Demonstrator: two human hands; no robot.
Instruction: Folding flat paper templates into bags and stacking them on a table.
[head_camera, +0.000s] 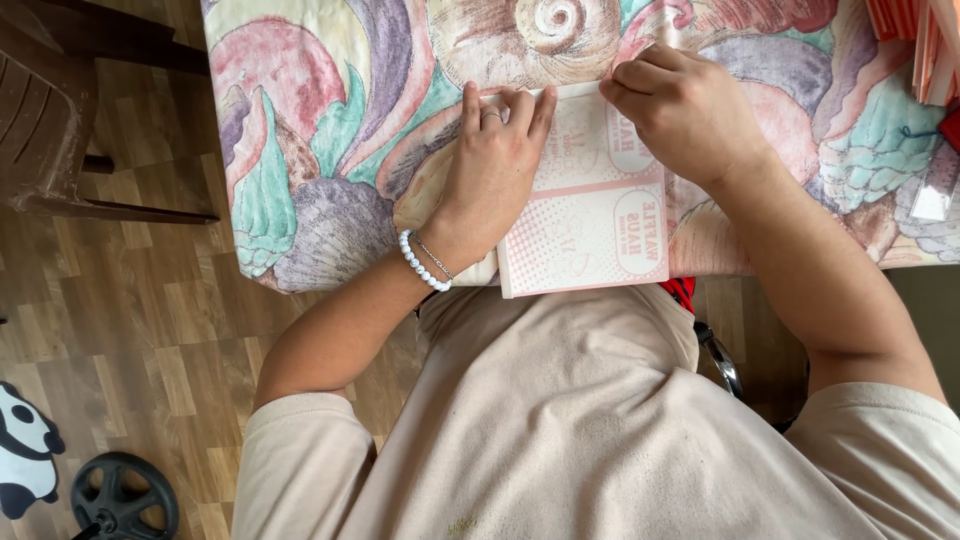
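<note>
The flat pink-and-white cardboard sheet (590, 215), a printed package blank, lay at the near edge of the table, its lower edge overhanging slightly towards your chest, when the camera on your head caught this moment. Your left hand (493, 165) was spread flat, fingers together and palm down, pressing the sheet's left margin and its upper left corner against the tablecloth (330, 120); a white bead bracelet (422, 262) circled that wrist and a ring showed on one finger. Your right hand (680, 105) was curled over the upper right corner, fingertips bent down on the top edge, apparently pinching or creasing a narrow flap there, though the fingertips hid the exact grip. Judged from how things lay, the folding had barely begun: one crease ran across the middle of the sheet, dividing it into two like panels, and the top strip was being worked, while the blank was otherwise flat, with no side raised. Each panel carried a rounded white label patch on its right side with pink lettering, and a field of fine pink dots around a pale drawn motif on its left. The cloth beneath bore large shells in rose, teal and mauve. At the table's far right corner a stack of similar pinkish-orange sheets (925, 40) waited, just beside a clear plastic sleeve (932, 190). A brown plastic chair (50, 120) stood on the wooden floor at left.
</note>
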